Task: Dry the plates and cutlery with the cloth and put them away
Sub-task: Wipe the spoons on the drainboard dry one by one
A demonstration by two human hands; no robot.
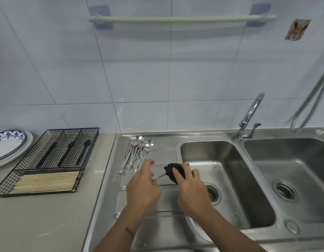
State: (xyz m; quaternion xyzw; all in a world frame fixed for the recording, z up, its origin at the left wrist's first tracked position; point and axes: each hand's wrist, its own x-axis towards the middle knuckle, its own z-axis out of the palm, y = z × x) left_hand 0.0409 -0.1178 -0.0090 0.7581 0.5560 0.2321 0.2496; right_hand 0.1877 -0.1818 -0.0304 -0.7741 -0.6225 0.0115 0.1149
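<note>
now cloth [173, 171] around utensil [158, 176]

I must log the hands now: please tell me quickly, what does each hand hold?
Left hand: pinches the handle of a thin metal utensil.
Right hand: grips the black cloth, wrapped round the utensil's other end.

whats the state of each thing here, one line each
left hand: pinches a thin piece of cutlery
right hand: grips the dark cloth, which is wrapped round the cutlery's end
spoons and forks: piled on the drainboard
wire basket: holds dark utensils and chopsticks
plates: stacked on the counter
tap: no water running
</note>
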